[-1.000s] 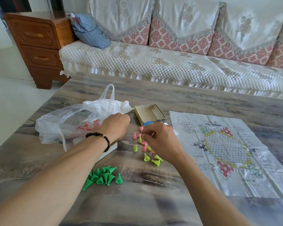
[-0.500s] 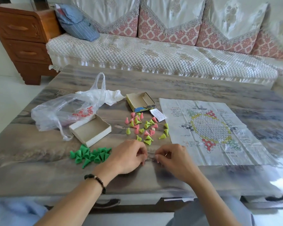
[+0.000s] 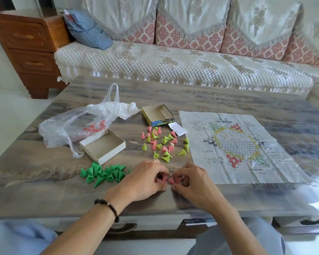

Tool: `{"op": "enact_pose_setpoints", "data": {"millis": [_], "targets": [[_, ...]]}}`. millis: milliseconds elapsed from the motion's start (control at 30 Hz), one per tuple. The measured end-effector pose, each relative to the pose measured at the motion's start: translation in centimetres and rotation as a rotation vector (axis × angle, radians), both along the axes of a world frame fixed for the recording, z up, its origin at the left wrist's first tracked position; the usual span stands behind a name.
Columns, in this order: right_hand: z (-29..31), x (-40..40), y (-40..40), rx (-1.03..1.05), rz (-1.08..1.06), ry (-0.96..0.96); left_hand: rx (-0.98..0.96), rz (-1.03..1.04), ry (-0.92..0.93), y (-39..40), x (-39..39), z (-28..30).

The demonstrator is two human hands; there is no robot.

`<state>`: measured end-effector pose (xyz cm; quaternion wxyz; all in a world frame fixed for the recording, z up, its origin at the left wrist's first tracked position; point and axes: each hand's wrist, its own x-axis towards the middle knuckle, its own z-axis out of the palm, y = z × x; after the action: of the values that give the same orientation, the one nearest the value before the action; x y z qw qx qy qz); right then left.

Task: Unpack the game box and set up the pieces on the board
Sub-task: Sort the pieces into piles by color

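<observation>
Curled fingers of the left hand (image 3: 145, 179) and right hand (image 3: 193, 183) pinch small pink cones (image 3: 168, 179). Green cones (image 3: 104, 173) lie just left of them.

Non-task items I can see: crumpled clear plastic bag (image 3: 77, 126) with red print, lying on the left of the marbled table (image 3: 191, 96). Sofa (image 3: 173, 59) with quilted cover behind the table; blue striped cushion (image 3: 87, 29) at its left end. Wooden drawer cabinet (image 3: 28, 46) just beside the sofa.
</observation>
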<state>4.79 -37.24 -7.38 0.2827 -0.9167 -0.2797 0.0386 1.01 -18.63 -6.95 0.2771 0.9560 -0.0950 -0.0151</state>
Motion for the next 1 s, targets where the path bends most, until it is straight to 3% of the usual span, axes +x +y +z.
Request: {"op": "enact_pose_setpoints", "data": {"millis": [567,800,900,1000], "targets": [[0.3,0.7,-0.3,0.051,-0.060,-0.008,-0.059,-0.015,-0.035,0.7,0.3,0.5],[1.5,4.5,2.3,0.097,-0.123,-0.138,-0.134,0.253,-0.217,2.8,2.2,1.0],[1.7,6.8,4.2,0.007,-0.121,-0.166,-0.089,0.327,-0.278,3.7,3.9,1.6],[2.0,8.3,5.7,-0.146,-0.106,-0.134,0.005,0.275,-0.239,3.8,5.8,2.2]]}}
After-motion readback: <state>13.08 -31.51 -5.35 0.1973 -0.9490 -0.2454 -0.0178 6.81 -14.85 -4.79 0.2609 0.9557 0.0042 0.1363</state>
